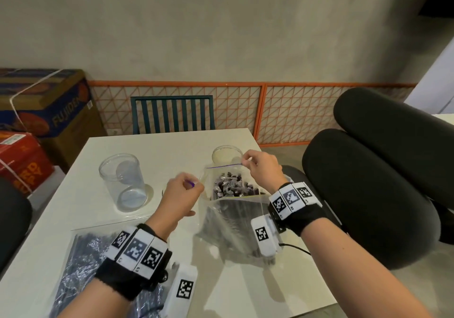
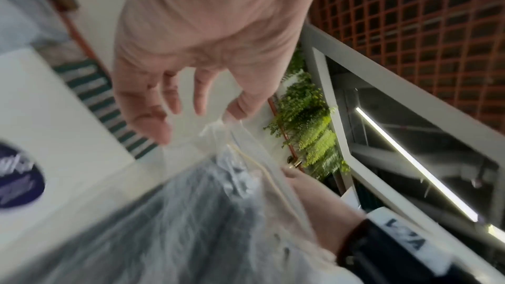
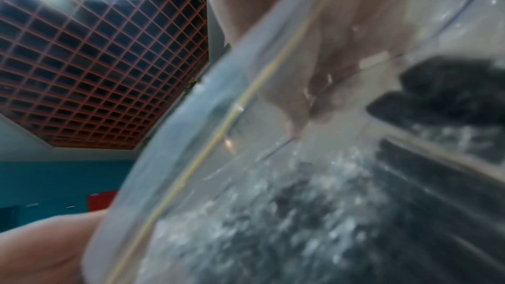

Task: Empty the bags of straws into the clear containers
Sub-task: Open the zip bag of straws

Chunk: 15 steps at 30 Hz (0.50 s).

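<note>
Nearest the camera, a second bag of straws (image 1: 81,263) lay flat on the counter (image 1: 73,195) under the left wrist. Both hands held the upright open bag (image 1: 233,209): the left hand (image 1: 180,201) pinched its near-left lip, the right hand (image 1: 261,170) its far-right lip, spreading the mouth, straws (image 1: 232,186) standing on end. One clear container (image 1: 124,182) stood empty to the left with open room around it, another (image 1: 226,154) just behind the bag, close to the right grip.

A café or shop back room: stacked cartons (image 1: 41,111) far left, orange lattice panels (image 1: 177,107), bare concrete wall (image 1: 221,27).
</note>
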Tool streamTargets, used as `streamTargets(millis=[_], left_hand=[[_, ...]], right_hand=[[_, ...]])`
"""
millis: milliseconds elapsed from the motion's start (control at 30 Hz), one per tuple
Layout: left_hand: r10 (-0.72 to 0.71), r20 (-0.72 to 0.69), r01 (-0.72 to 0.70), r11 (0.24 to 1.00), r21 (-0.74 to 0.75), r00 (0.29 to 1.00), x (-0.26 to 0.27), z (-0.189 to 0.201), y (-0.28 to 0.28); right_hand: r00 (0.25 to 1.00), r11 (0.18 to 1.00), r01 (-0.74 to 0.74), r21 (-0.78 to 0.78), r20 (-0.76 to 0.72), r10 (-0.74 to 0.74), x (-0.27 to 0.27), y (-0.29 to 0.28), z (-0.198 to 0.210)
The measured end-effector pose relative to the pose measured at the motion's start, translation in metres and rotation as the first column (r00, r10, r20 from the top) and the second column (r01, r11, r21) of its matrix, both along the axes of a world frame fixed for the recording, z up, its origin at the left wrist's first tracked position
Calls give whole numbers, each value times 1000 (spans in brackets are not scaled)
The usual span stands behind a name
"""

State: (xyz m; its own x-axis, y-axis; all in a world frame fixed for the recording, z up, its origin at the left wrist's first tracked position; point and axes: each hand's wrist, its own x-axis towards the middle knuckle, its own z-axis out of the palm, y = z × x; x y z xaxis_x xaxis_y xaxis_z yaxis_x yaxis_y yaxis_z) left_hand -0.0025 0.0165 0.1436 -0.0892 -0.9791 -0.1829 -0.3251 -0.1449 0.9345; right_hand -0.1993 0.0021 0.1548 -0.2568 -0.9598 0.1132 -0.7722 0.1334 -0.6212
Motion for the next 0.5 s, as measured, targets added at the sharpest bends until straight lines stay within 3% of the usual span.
streamTargets(millis=[67,133,233,300,333,400,467,500], left_hand=[[-50,134,62,994,-88,990,-2,7,-9],[-146,188,164,983,-85,971,-5,17,-17],[-222,91,220,975,37,971,-8,24,-26],[-200,13,196,970,143,980,-11,18,-32],[-165,-32,168,964,206,986,-14,13,-35],[-48,-154,96,941,325,987,-19,0,-39],[126,-359,38,908,417,925,-25,-8,-37],[188,-444,28,899,437,876,-27,-9,-34]], right_hand=[[994,995,-104,5,22,104,4,1,1],[974,975,-220,5,52,220,7,1,3],[936,944,-330,8,133,326,6,3,8],[946,953,-298,55,151,287,2,5,11],[964,962,-254,97,101,244,1,7,11],[972,981,-95,171,-196,128,-1,15,11],[858,985,92,143,-514,-5,2,28,12],[817,981,155,117,-574,-61,5,35,13]])
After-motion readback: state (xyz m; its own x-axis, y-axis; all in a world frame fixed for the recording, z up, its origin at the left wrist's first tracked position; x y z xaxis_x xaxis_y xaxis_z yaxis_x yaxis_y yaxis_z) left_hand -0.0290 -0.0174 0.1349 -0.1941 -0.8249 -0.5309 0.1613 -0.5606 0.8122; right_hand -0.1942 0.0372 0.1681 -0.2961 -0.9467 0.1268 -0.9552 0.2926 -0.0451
